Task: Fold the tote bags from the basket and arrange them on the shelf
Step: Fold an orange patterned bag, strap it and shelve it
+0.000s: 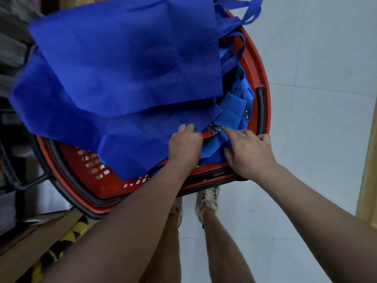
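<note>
Blue non-woven tote bags [122,68] on the red plastic basket [255,64] are being picked through, one edge pinched in the left hand [184,144], the right hand [248,152] grip unclear; one must next be lifted free for folding.

Two royal-blue nonwoven bags, an upper tote bag [126,58] overlapping a lower tote bag [122,137], lie spread flat across the red perforated basket [106,188]. Lighter blue tote bags [232,111] sit crumpled inside its right side.

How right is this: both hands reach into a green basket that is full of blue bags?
Not quite: the head view shows the basket is red, not green. The rest holds: left hand and right hand reach into it, and it is full of blue bags.
</note>
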Motion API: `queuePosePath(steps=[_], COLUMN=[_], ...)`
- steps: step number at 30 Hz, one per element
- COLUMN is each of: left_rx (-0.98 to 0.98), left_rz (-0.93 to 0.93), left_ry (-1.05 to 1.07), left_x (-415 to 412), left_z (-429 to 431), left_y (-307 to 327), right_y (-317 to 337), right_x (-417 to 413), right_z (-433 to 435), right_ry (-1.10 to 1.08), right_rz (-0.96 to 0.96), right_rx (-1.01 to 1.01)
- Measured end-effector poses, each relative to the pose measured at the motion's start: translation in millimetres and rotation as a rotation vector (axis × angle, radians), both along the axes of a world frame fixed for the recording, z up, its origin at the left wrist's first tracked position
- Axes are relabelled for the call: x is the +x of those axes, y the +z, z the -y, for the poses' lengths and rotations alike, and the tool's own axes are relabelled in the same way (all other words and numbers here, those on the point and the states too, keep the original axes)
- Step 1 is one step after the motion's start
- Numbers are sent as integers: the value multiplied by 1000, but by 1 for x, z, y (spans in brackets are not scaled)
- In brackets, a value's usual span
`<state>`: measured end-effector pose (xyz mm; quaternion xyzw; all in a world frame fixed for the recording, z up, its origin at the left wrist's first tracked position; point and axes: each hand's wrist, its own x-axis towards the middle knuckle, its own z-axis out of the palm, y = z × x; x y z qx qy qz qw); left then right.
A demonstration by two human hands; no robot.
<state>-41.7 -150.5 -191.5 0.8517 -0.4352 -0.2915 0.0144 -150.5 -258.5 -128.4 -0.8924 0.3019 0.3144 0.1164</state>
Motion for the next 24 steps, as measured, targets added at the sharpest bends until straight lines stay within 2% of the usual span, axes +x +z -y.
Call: queuePosePath(steps=[2,5,6,8,10,11,14,15,18,21,24], left_rx=[-70,-170,-214,-279,-319,-347,-384,-402,-440,-440,-442], left_rz=[-82,-151,-155,-155,-153,-243,-754,-817,-639,-490,-384], left_ry=[99,117,116,139,163,182,348,400,425,316,197], left_x=[5,2,1,0,-3,-6,-9,-6,6,20,32], left_z=[-5,-16,-19,-22,-23,-22,-24,-27,-34,-29,-23], left_y=[18,66,84,118,154,172,222,232,247,272,316], right_y=[10,42,56,79,101,114,160,176,234,300,360], right_x=[11,31,37,45,51,53,46,42,29,20,17], right_z=[6,16,16,11,8,8,19,23,37,47,55], right_ry=[-219,-821,-931,-984,-988,-947,-794,-764,-620,-421,-327], right_rz=[-1,188,256,294,366,382,332,325,283,282,338], right_rx=[107,581,673,708,601,521,351,345,340,367,416])
